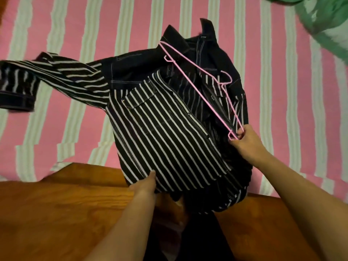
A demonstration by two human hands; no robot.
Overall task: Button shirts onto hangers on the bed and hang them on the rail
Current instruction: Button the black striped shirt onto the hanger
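A black shirt (pixel 160 125) with white stripes and a plain black collar and yoke lies open on the bed, one sleeve stretched out to the left. A thin pink hanger (pixel 199 91) lies slanted across its open front, hook pointing right. My right hand (pixel 244 142) pinches the hanger's near end. My left hand (pixel 145 185) grips the shirt's lower hem, its fingers tucked under the fabric.
The bed sheet (pixel 84 25) is pink with pale stripes. A green cloth (pixel 323 17) lies bunched at the far right corner. A brown wooden bed edge (pixel 56 213) runs along the near side, just below the shirt's hem.
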